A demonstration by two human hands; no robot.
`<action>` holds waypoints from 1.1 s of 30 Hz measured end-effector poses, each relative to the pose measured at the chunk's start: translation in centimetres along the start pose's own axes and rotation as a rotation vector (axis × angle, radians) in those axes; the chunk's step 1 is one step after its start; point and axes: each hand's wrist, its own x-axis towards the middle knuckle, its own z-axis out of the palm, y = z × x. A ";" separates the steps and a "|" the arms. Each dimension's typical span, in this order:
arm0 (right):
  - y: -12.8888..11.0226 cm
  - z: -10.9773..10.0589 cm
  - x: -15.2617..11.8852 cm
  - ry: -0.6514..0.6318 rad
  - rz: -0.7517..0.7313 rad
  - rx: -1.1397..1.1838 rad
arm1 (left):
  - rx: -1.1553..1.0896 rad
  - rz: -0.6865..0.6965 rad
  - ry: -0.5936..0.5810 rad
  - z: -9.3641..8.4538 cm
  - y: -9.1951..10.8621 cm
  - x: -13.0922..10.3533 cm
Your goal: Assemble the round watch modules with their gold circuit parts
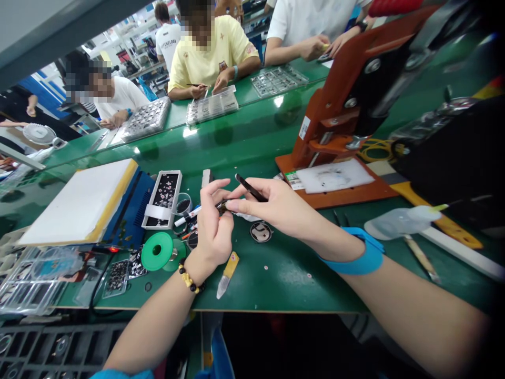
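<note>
My left hand (215,226) is raised over the green bench, its fingers curled around a small dark part (221,207) that they mostly hide. The thumb and fingertips of my right hand (272,202) meet the left at this part. A slim black tool (251,188) is also held in my right hand, its light-tipped end slanting up and left; the other end is hidden. Beneath the hands lies a round black-and-silver disc (261,231). A small yellow-handled blade (228,275) rests near my left wrist.
An orange lever press (335,121) stands at right, near a squeeze bottle (402,221). On the left are a green spool (158,251), a white tray of small parts (165,192) and a blue box with a white top (79,205). Several people sit opposite.
</note>
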 end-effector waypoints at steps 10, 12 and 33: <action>0.1 -0.1 0.3 -0.097 0.089 0.217 | -0.324 -0.356 0.014 0.5 1.2 0.9; -0.1 -0.3 0.5 -0.083 0.105 0.203 | -0.407 -0.441 0.006 0.5 1.7 1.4; -0.4 -0.3 0.5 -0.001 0.157 0.126 | -0.435 -0.538 -0.036 0.5 1.5 1.9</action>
